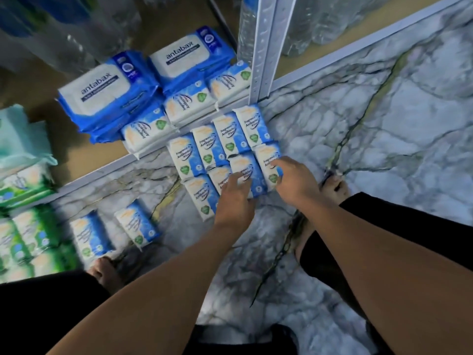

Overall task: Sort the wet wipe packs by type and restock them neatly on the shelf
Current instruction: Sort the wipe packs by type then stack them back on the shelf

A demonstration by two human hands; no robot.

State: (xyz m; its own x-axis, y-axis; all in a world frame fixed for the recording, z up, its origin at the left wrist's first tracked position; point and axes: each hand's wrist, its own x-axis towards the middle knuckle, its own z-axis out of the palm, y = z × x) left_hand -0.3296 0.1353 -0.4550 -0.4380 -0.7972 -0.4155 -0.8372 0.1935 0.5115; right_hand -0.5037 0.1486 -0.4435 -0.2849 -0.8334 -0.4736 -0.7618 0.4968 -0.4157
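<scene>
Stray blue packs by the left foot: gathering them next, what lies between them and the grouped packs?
Only bare marble floor, as the head view shows.

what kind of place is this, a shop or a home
Most likely a small shop or stockroom: a metal rack upright, stacked Antabax wipe packs on its shelf, and rows of identical small wipe packs.

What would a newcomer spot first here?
The left hand and right hand touch a tidy grid of small blue packs on the marble floor, just before the shelf. On it sit two antabax stacks; two stray packs lie left, beside green packs.
</scene>
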